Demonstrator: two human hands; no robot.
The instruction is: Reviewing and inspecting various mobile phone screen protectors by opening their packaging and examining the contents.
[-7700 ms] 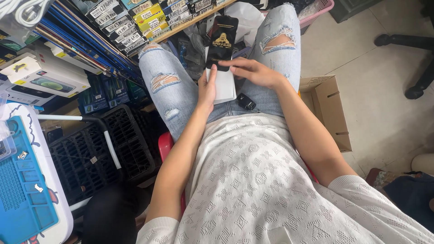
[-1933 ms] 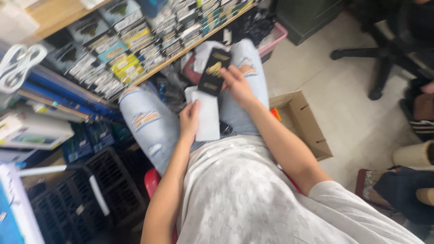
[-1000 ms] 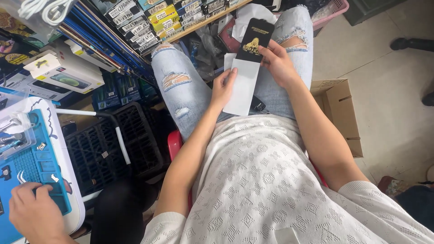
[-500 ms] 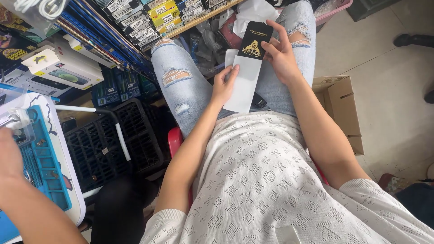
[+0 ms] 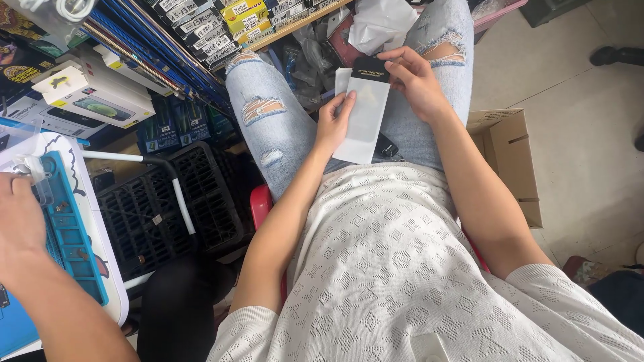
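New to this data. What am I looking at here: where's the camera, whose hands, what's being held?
No machine here: a seated person works with bare hands, and the single camera sits on their head, looking down over a white knit top and ripped jeans. The left hand and right hand together hold a flat white packet with a black top above the lap. A small dark object lies on the lap beneath it; I cannot tell what it is. A cardboard box stands on the floor to the right, and black crates and shelves of boxed goods are to the left. The arm at the lower left belongs to another person, resting on a blue mat.
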